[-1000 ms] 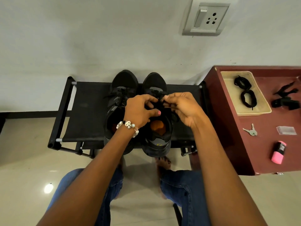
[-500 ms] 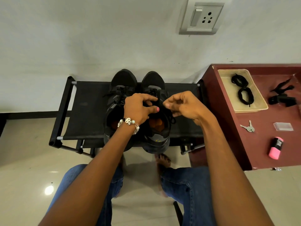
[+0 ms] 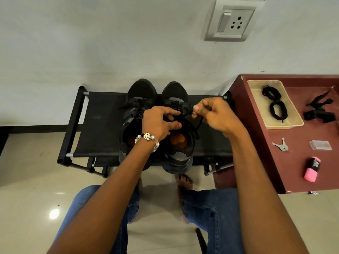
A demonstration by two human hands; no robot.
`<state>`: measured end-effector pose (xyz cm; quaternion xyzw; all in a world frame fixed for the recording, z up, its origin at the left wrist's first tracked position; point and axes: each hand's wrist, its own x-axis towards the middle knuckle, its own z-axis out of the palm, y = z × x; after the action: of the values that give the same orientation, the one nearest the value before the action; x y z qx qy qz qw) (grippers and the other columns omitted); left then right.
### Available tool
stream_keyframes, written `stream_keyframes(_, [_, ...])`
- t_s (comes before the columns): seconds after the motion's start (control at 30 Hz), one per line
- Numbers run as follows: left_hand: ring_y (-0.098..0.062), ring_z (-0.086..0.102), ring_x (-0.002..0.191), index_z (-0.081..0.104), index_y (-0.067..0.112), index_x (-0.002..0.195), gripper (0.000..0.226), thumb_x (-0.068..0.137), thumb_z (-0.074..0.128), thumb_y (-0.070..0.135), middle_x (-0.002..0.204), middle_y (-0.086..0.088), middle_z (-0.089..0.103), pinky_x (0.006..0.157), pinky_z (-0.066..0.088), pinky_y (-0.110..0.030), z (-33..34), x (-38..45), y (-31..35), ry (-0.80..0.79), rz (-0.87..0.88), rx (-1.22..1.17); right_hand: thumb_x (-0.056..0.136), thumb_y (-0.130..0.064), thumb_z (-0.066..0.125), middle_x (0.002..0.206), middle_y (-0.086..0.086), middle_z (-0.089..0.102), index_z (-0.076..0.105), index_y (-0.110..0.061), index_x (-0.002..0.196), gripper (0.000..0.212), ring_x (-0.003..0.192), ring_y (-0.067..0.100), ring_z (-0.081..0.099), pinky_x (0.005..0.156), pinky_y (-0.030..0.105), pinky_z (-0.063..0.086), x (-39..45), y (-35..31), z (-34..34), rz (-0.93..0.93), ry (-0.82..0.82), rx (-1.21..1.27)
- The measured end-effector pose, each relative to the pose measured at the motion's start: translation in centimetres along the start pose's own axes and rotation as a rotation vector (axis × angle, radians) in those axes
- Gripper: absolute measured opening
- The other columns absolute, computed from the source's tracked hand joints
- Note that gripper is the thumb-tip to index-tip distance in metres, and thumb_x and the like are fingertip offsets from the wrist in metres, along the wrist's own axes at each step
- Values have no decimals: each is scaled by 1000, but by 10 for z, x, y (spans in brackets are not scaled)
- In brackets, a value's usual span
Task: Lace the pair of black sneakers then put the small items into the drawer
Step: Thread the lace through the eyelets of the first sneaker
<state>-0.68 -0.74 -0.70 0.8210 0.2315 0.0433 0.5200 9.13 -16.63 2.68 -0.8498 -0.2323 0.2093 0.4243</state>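
Observation:
Two black sneakers stand side by side on a black fabric rack (image 3: 99, 125), toes toward the wall. The left sneaker (image 3: 141, 92) has its lace threaded. My left hand (image 3: 159, 121) presses down on the tongue of the right sneaker (image 3: 174, 92). My right hand (image 3: 214, 114) pinches a black lace (image 3: 185, 115) that runs taut out of that shoe toward the right. On the maroon cabinet top (image 3: 293, 156) lie keys (image 3: 281, 145), a clear small box (image 3: 320, 145) and a pink-and-black item (image 3: 312, 169).
A beige tray (image 3: 256, 87) on the cabinet holds coiled black laces (image 3: 274, 103). A black clip-like object (image 3: 319, 110) lies beside it. A wall socket (image 3: 231, 21) is above. My knees in jeans and a bare foot (image 3: 184, 182) are below the rack.
My right hand has moved right, away from my left hand, drawing the lace taut out of the right sneaker. My left hand stayed on the shoe.

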Motion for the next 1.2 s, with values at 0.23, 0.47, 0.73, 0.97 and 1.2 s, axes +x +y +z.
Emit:
stream_keyframes(0.23, [-12,56,48,73,23,105,39,69,85,14,83,6,63,47,47,-13,1,1,-1,5,-8,-9,98,-16,49,86,12,70,60,-7,83,20,96,36,70,86,53,56,-9,5,-34,-42,248,1315])
stream_keyframes(0.47, [-8,56,47,74,23,105,39,69,86,15,83,6,64,48,46,-12,1,0,-2,15,-3,-5,83,-2,55,63,15,52,58,4,70,15,42,24,46,39,29,45,-2,29,-48,-420,276,2280])
stream_keyframes(0.73, [-8,57,60,74,29,102,36,68,87,24,82,9,65,72,59,-40,4,4,-5,55,36,40,84,-32,75,113,10,65,66,-13,108,32,105,25,60,95,46,50,12,23,-8,242,420,12])
stream_keyframes(0.97, [-8,58,57,74,25,104,39,67,87,26,82,5,67,67,60,-39,3,5,-6,74,73,60,80,-26,79,87,1,72,75,-18,92,15,87,13,66,83,30,53,3,-14,25,-22,-64,-186])
stream_keyframes(1.2, [-7,57,59,72,25,107,42,68,87,21,79,9,63,69,59,-41,4,4,-6,64,61,58,88,-16,70,75,-3,69,71,-20,81,8,75,13,67,81,36,56,6,-4,19,-97,69,-233])
